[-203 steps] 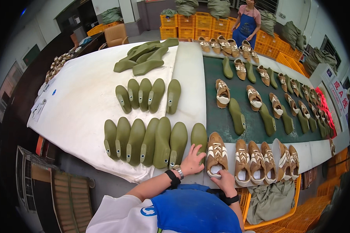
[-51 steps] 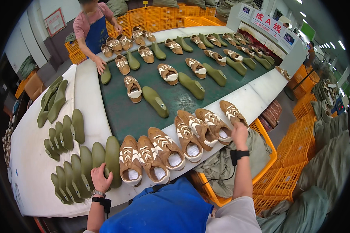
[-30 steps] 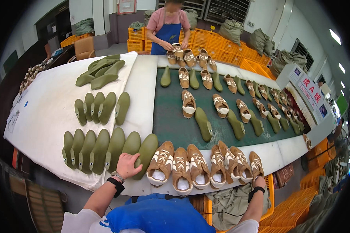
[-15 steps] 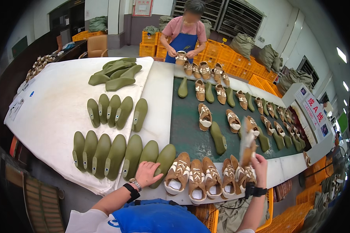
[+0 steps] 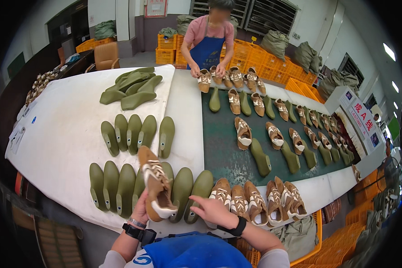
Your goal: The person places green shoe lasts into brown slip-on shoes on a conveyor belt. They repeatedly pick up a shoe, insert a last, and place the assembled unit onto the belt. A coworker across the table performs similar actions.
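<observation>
My left hand [image 5: 141, 208] holds a brown suede sneaker [image 5: 155, 183] with white stripes and laces, toe pointing away, heel toward me. It hangs over a row of olive-green shoe lasts [image 5: 126, 183] on the white-covered table. My right hand [image 5: 214, 211] holds nothing; its thumb and fingers are apart over the right-hand last [image 5: 203, 184] of that row. Whether they touch it I cannot tell. Just right of this hand, several matching sneakers [image 5: 255, 203] stand along the near table edge.
Another row of lasts [image 5: 147, 134] and a heap of lasts [image 5: 131, 87] lie farther back on the table. The green conveyor [image 5: 223, 152] carries sneakers and lasts. Across it, a co-worker [image 5: 210, 40] handles sneakers. Orange crates [image 5: 243, 58] line the wall.
The sneaker that was in my right hand is now in my left, over the lasts. My right hand has come leftward to the row's end. The co-worker's sneaker has been lowered.
</observation>
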{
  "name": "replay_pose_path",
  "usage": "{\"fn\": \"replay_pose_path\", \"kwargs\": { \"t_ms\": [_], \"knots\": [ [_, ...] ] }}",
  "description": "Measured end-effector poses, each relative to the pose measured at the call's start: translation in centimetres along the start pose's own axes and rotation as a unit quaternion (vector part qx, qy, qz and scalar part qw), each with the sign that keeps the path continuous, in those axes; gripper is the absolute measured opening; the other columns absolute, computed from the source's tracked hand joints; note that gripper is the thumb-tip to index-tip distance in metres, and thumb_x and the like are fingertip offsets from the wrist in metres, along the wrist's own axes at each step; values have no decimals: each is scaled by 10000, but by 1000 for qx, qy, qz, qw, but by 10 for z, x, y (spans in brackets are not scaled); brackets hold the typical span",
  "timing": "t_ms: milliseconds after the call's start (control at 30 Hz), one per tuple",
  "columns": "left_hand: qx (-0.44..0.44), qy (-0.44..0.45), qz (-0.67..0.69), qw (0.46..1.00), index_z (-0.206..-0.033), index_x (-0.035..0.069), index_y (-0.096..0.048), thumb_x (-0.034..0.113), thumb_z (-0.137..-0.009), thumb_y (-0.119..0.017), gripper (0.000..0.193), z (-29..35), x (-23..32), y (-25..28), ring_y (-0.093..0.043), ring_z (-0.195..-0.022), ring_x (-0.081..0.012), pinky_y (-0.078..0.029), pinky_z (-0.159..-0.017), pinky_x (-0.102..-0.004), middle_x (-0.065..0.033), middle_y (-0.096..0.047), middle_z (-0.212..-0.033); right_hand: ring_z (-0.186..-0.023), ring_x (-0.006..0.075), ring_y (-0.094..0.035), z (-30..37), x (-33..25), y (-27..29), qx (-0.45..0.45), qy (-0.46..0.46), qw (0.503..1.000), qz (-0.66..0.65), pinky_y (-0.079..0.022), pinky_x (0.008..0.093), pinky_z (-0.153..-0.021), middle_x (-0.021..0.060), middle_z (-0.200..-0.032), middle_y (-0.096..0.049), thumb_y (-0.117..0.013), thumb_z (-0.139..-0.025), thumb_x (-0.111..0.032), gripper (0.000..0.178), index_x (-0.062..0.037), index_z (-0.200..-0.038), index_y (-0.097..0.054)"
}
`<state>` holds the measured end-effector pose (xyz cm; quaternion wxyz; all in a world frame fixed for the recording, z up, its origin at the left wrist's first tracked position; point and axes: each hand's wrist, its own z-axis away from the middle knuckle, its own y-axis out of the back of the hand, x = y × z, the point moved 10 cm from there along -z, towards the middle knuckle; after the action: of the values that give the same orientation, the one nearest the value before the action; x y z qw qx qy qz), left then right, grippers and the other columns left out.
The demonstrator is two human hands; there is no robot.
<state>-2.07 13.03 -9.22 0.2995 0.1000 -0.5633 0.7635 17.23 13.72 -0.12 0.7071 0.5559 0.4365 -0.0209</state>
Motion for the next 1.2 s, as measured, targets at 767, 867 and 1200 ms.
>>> {"fn": "replay_pose_path", "kwargs": {
  "t_ms": [767,867,1200],
  "knots": [
    [-27,-73,85,993,-1311,60,-459,394,-952,-463,491,0,17,16,-523,-1154,-270,-414,-1006,-426,-101,-543,-1274,-857,312,-643,-92,247,50,5,-225,964,144,-498,439,-755,109,-875,-676,-516,-808,-250,186,-167,-910,-648],
    [-16,-46,39,998,-1332,52,-436,413,-944,-480,531,-3,4,14,-512,-1170,-274,-392,-1031,-417,-110,-522,-1303,-886,310,-638,-92,267,40,-2,-231,956,179,-497,438,-769,116,-909,-672,-537,-813,-209,200,-167,-981,-636],
    [-15,-16,19,1000,-1330,43,-436,351,-948,-510,496,-11,-12,5,-511,-1174,-241,-397,-1027,-390,-96,-523,-1305,-849,308,-659,-83,262,40,41,-250,930,267,-519,415,-704,148,-819,-668,-528,-822,-149,144,-133,-893,-653]
  ]
}}
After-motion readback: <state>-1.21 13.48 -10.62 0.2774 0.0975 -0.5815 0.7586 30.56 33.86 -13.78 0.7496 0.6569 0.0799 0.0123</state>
